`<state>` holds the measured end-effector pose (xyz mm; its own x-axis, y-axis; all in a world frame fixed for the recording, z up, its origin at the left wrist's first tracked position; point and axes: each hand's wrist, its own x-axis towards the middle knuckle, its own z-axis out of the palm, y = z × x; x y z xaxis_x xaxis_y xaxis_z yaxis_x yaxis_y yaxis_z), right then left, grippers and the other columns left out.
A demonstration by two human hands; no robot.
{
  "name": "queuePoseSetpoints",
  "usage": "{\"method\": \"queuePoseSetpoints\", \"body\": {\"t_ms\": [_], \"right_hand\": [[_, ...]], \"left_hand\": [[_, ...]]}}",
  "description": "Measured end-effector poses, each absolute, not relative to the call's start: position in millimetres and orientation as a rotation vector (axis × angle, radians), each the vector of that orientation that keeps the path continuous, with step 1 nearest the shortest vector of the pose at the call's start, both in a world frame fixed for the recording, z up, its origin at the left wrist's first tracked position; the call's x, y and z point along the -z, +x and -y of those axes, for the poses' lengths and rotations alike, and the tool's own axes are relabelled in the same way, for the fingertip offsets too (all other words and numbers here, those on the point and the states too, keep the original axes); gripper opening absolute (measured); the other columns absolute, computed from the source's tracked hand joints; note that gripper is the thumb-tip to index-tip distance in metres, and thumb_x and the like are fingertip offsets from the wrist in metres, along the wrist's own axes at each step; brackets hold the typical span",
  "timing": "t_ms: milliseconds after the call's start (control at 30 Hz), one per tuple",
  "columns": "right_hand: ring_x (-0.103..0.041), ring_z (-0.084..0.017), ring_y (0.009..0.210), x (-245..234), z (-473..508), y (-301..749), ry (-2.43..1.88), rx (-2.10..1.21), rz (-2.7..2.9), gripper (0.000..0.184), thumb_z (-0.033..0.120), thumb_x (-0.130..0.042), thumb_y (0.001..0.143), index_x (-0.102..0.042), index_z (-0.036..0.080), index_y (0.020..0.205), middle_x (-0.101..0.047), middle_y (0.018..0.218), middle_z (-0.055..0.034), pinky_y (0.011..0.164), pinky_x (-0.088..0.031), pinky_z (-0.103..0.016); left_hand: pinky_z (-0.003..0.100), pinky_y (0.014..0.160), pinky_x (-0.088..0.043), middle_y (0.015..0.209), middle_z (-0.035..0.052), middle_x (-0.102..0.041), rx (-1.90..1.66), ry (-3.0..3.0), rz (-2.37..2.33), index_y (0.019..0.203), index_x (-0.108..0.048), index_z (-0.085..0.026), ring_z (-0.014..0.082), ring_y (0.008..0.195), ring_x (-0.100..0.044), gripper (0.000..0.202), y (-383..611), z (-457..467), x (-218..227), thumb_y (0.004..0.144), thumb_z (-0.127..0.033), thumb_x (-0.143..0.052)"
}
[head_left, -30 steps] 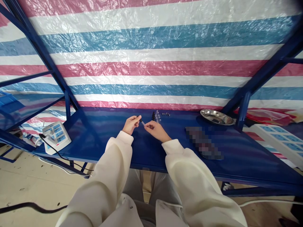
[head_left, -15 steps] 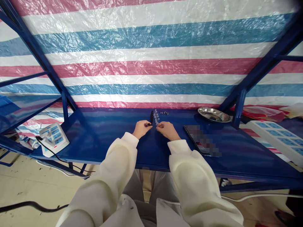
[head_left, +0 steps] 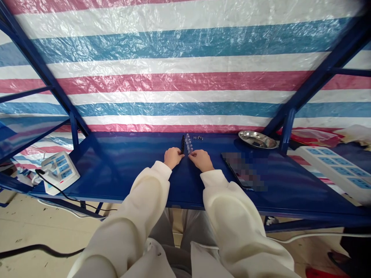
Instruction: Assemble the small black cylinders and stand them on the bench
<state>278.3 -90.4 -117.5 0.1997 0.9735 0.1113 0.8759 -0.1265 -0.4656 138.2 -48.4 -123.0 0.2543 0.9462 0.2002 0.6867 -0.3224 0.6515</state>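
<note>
Both my hands rest on the blue shelf (head_left: 121, 170), in cream sleeves. My left hand (head_left: 172, 157) is curled in a pinch, with its fingertips at the near end of a short row of small black pieces (head_left: 182, 143). My right hand (head_left: 200, 159) is also curled, and its fingertips touch the near end of a row of small clear pieces (head_left: 188, 145). Whatever either pinch holds is too small to make out. A few tiny metal bits (head_left: 198, 138) lie just behind the two rows.
A steel dish (head_left: 256, 139) sits at the back right beside a blue upright (head_left: 285, 131). A flat dark device (head_left: 243, 170) lies right of my right hand. A white power strip (head_left: 59, 172) lies at the left edge, and another power strip (head_left: 333, 170) lies far right. A striped tarp hangs behind.
My hands held a black piece and a clear piece together above the shelf. They have moved forward and down to the near ends of the two rows.
</note>
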Motion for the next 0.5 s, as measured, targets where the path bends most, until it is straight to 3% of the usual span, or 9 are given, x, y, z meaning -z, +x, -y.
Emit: {"method": "queuePoseSetpoints", "body": {"t_ms": [267,500], "right_hand": [[-0.064,-0.022,0.087,117,92,280,-2.072,-0.351,1.751,0.022,0.031,-0.062,0.077,-0.070,0.017,0.091,-0.070,0.088,-0.0093,0.070,-0.044,-0.027],[-0.063,-0.019,0.082,121,90,282,-2.061,-0.357,1.762,0.020,0.031,-0.062,0.076,-0.067,0.017,0.089,-0.068,0.084,-0.0068,0.068,-0.043,-0.026]], "left_hand": [[0.030,0.067,-0.039,0.070,0.0069,-0.063,-0.732,2.228,-1.506,0.078,-0.070,-0.016,0.0209,0.073,-0.057,0.020,132,57,117,0.069,-0.034,-0.071],[0.031,0.074,-0.039,0.082,0.0061,-0.063,-0.831,2.428,-1.501,0.102,-0.064,-0.016,0.0211,0.084,-0.054,0.027,123,70,107,0.076,-0.025,-0.064]]}}
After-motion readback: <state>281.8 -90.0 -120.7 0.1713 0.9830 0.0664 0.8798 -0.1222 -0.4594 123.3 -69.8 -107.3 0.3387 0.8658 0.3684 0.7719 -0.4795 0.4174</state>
